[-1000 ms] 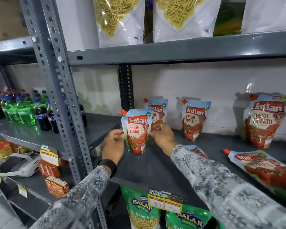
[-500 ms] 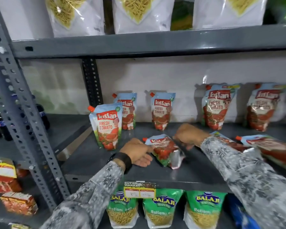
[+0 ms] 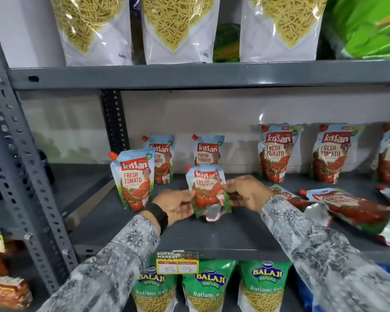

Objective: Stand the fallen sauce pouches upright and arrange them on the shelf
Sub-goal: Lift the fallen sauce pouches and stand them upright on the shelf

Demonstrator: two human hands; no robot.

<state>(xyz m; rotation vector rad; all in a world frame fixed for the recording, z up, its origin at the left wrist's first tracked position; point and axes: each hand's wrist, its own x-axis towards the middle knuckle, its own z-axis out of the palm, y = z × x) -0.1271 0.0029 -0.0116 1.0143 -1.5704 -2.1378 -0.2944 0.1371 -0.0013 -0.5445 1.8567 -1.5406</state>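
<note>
- Centre of the frame: a sauce pouch [image 3: 208, 192] is held between both hands just above the grey shelf [image 3: 212, 235], spout up and silver base tilted toward the camera, probably so the gusset can spread before it is set down
- Left hand [image 3: 178, 207]: grip closed on the pouch's lower left edge, thumb in front
- Right hand [image 3: 245, 194]: grip closed on the right edge, fingers pinching the side seam
- Left of centre: an upright pouch [image 3: 133, 179] already stands at the front, with more standing along the back wall
- Right of the frame: a fallen pouch [image 3: 356, 208] lies flat; others beside it await lifting
- Against half a second ago: the held pouch then lay flat on the shelf, only the right hand on it; now it is raised near vertical
</note>
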